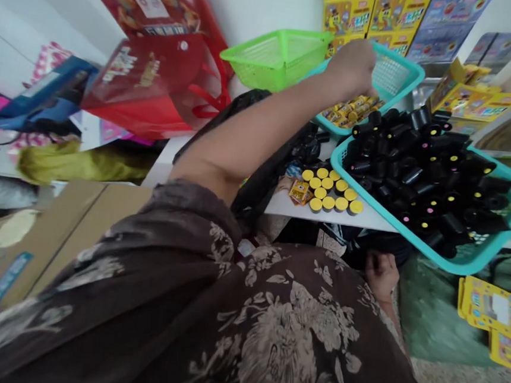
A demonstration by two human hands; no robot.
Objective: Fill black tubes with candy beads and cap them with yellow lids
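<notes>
Left hand (353,68): top, right of centre; fingers bent, hold unclear
Yellow pieces (351,111): under those fingers, in turquoise basket (397,79)
Right hand (382,275): fingers curled, hold unclear

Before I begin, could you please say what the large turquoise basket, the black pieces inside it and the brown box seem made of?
Large turquoise basket: probably smooth plastic, moulded with perforated walls. Black pieces: likely semi-gloss plastic, given their highlights. Brown box: apparently matte cardboard, with a visible seam.

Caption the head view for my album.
Left hand over a turquoise basket of yellow cylinders, beside a nearer basket of black containers.
</notes>
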